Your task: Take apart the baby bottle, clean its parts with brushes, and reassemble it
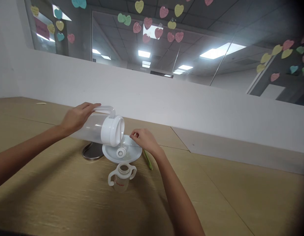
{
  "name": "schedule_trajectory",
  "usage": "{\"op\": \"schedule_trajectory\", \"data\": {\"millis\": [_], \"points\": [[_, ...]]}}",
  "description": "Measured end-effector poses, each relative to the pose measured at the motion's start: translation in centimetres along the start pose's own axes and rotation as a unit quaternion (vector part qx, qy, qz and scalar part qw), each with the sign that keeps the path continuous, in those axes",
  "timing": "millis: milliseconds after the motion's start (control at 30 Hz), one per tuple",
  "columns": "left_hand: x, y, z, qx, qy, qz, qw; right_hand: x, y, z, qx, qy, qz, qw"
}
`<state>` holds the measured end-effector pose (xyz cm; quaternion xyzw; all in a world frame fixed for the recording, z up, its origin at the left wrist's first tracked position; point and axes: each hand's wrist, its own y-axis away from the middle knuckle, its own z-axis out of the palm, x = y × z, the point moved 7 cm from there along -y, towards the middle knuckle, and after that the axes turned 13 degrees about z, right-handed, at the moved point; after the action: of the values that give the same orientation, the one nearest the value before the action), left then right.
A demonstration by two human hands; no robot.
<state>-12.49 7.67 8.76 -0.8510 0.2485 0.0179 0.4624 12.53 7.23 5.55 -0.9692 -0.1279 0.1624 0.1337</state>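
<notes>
My left hand (76, 118) is wrapped round the handle of a translucent pitcher (92, 126) with a white lid. The pitcher is tipped on its side, its lid over a white bowl (134, 156). In the bowl lies a small clear piece with a white ring (121, 152), perhaps a bottle top. My right hand (144, 139) is above the bowl's right rim, fingers curled together; whatever they hold, if anything, I cannot make out. Nearer to me stands an open baby bottle (121, 178) with two white handles, upright and apart from both hands.
A dark round metal tray (91, 154) lies partly beneath the pitcher, left of the bowl. A thin green stick-like item (148, 160) rests right of the bowl. Behind the wooden table (55, 203) rises a white wall (147, 95) with a window above, dotted with heart-shaped notes.
</notes>
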Motion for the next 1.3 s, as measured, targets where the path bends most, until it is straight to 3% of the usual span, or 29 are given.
{"op": "schedule_trajectory", "data": {"millis": [167,367,500,600,733,900,1100,1300], "points": [[-0.2,0.0,0.2,-0.024,0.003,-0.015,1.000,0.0,0.0,0.0,-0.001,-0.005,-0.002,1.000],[-3.0,0.7,1.6,0.003,0.072,-0.058,0.996,0.1,0.1,-0.3,0.003,-0.033,-0.006,0.999],[-4.4,1.4,1.5,0.030,0.119,-0.140,0.982,-0.5,0.3,-0.8,-0.006,-0.135,-0.034,0.990],[-3.7,1.6,0.3,0.059,0.168,-0.172,0.969,-1.2,0.9,-1.3,-0.050,-0.236,-0.054,0.969],[-1.6,1.1,-2.2,0.087,0.182,-0.135,0.970,-2.1,2.5,-2.2,-0.142,-0.280,-0.065,0.947],[0.6,0.7,-4.0,0.100,0.150,-0.054,0.982,-2.7,4.7,-2.9,-0.241,-0.176,-0.099,0.949],[2.4,0.9,-3.8,0.096,0.140,0.014,0.985,-2.9,5.8,-2.2,-0.266,-0.050,-0.137,0.953],[3.2,1.0,-3.9,0.102,0.137,0.047,0.984,-2.0,5.6,-0.8,-0.291,-0.030,-0.119,0.949]]}}
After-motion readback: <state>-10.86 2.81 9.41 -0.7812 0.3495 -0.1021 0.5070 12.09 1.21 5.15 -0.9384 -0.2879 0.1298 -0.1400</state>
